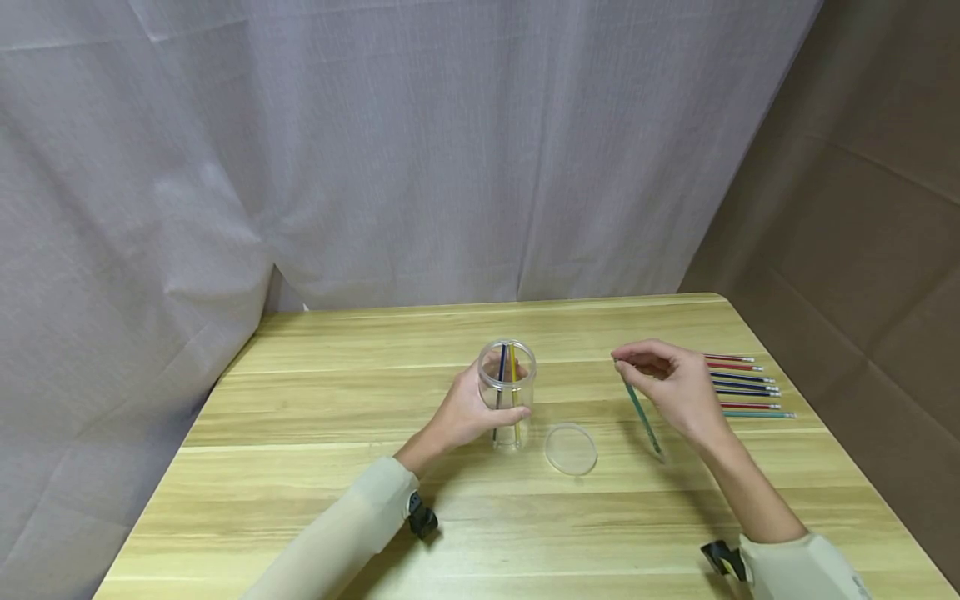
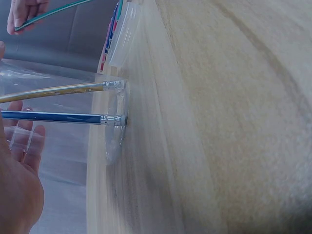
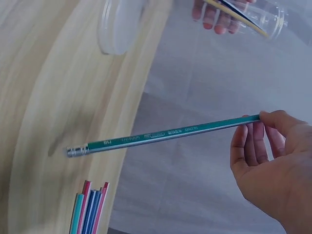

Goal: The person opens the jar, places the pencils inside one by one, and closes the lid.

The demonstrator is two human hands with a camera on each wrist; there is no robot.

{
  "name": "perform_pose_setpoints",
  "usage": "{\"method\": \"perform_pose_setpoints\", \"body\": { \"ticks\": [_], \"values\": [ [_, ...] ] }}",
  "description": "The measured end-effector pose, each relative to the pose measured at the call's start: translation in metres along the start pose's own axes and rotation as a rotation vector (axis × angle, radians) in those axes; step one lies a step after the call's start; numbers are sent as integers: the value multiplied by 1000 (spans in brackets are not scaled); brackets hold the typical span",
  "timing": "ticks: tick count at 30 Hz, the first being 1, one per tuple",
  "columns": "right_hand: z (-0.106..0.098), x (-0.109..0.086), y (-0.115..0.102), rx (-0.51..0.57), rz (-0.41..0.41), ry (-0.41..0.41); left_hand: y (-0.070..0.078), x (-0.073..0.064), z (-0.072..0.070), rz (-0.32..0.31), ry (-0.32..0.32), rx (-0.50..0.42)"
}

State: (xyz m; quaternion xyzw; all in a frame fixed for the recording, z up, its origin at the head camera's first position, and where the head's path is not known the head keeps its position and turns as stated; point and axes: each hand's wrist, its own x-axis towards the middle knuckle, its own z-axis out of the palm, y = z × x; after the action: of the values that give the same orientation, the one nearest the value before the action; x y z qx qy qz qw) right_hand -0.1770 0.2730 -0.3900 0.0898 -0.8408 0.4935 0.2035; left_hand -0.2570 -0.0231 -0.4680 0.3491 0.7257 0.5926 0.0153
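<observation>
My left hand (image 1: 471, 408) grips a clear plastic jar (image 1: 507, 427) around its side. Inside the jar stand a dark blue pencil (image 2: 53, 116) and a yellow pencil (image 2: 58, 92), eraser ends down. With thumb and fingertips my right hand (image 1: 678, 387) pinches one end of a green pencil (image 3: 170, 133), whose silver eraser end slants down above the table. A gap separates this pencil from the jar. Between the two hands a clear round lid (image 1: 571, 449) lies flat on the table.
At the right of the wooden table (image 1: 315, 433), several red, blue and green pencils (image 1: 746, 386) lie side by side, partly behind my right hand. A grey curtain (image 1: 390, 167) hangs along the table's back edge, and a brown cloth (image 1: 862, 275) hangs at the right.
</observation>
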Motion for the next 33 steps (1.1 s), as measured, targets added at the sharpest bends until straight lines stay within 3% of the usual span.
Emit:
{"method": "perform_pose_setpoints", "body": {
  "ticks": [9,18,33],
  "values": [
    [1,5,-15,92,32,14,0,0,0,-6,3,4],
    [0,10,-33,151,9,20,-1,1,0,-6,-2,17],
    [3,19,-62,405,-1,33,-2,1,0,-3,-1,17]
  ]
}}
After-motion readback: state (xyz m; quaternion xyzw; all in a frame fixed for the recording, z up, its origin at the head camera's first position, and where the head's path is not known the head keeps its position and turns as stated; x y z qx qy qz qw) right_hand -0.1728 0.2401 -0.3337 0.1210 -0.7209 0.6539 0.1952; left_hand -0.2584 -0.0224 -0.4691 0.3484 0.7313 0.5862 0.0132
